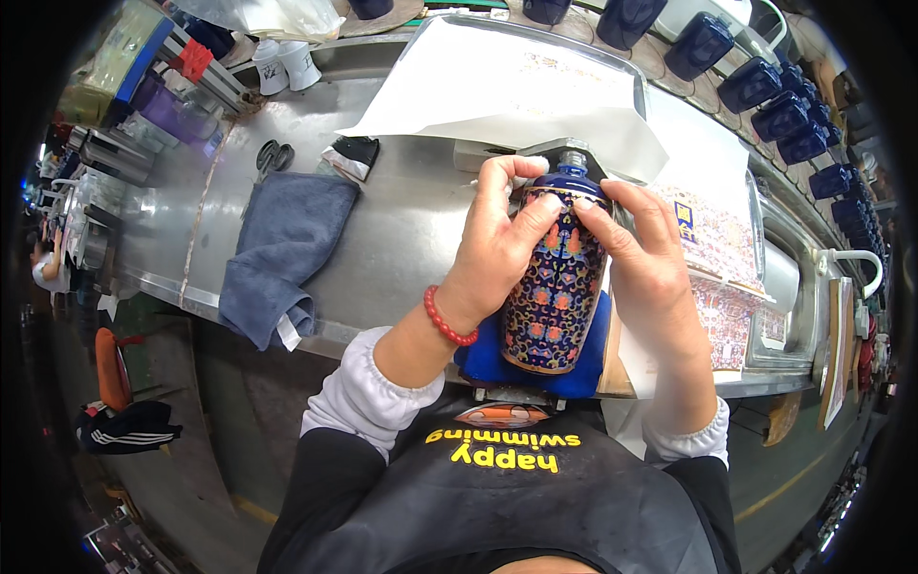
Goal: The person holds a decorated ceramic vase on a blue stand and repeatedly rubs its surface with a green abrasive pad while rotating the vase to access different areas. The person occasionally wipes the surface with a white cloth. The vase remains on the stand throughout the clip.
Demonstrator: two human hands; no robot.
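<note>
A dark blue bottle, covered in a colourful floral pattern with gold lines, lies tilted with its narrow neck away from me. Its lower end is over a bright blue cloth at the counter's front edge. My left hand grips the left side of the shoulder, thumb pressed on the pattern's upper edge. From the right, my right hand holds the same shoulder, its thumb close to the other one. Both hands are closed on the bottle. Behind the neck shows part of a grey metal piece.
Left on the steel counter lie a grey-blue towel and black scissors. White paper covers a tray at the back. Patterned sheets and a steel sink are right. Several plain blue bottles stand along the far edge.
</note>
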